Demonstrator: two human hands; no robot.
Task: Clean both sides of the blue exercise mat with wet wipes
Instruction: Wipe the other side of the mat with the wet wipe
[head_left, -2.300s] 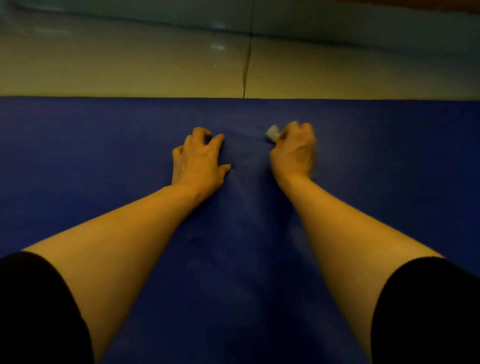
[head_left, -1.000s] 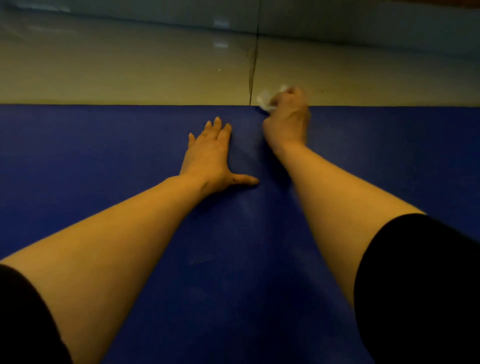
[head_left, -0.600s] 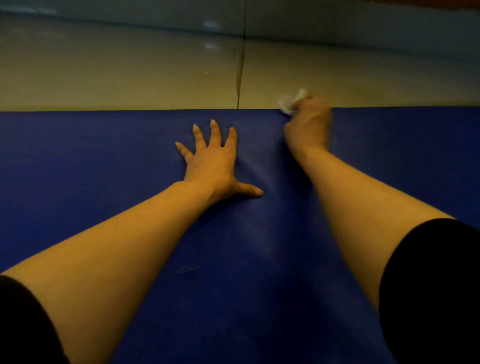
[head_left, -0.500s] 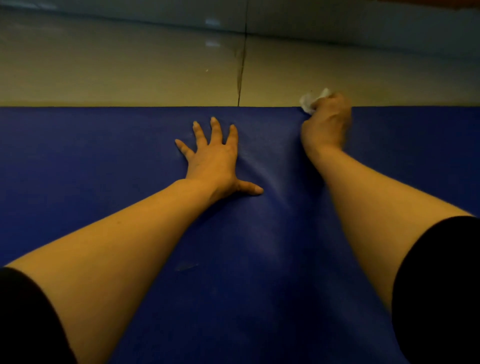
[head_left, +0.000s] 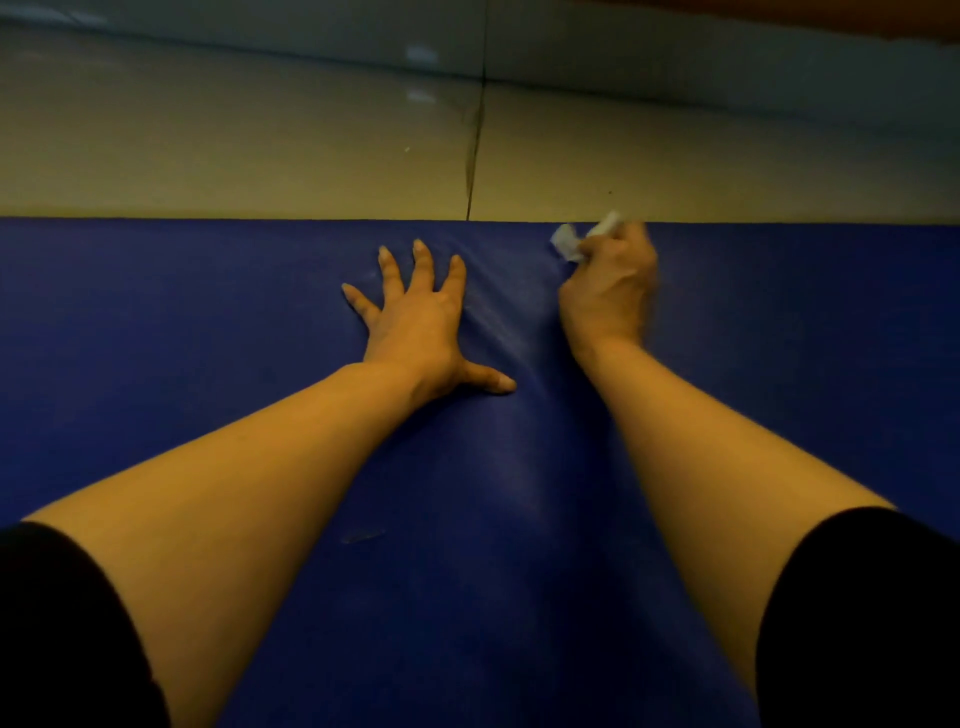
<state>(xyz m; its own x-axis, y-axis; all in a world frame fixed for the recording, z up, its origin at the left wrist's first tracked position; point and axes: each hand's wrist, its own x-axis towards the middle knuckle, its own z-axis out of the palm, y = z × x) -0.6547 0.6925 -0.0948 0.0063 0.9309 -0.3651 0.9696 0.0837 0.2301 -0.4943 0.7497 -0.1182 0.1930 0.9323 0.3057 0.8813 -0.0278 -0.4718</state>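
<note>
Along the far edge of the blue mat (head_left: 208, 364), where it meets the pale tiled floor (head_left: 260, 156), the right hand (head_left: 608, 291) is curled into a loose fist around a crumpled white wet wipe (head_left: 569, 244). The wipe pokes out past the knuckles on the far and left side of that hand, touching or just above the mat right beside the border; blur on the hand keeps me from telling which. The left hand (head_left: 415, 322) lies flat, palm down, fingers fanned wide apart and thumb stuck out toward the right, pressing the mat near the same edge. A few shallow creases (head_left: 509, 322) run in the strip of mat between the two hands.

What matters for the next stroke: the mat's long axis runs left to right across the view, so its far edge is a straight line crossing just ahead of both sets of fingertips. The wiping hand is the nearer of the two to that edge, and unwiped mat stretches well away on either side. I judge this to be the first of the two sides, with nothing flipped yet
</note>
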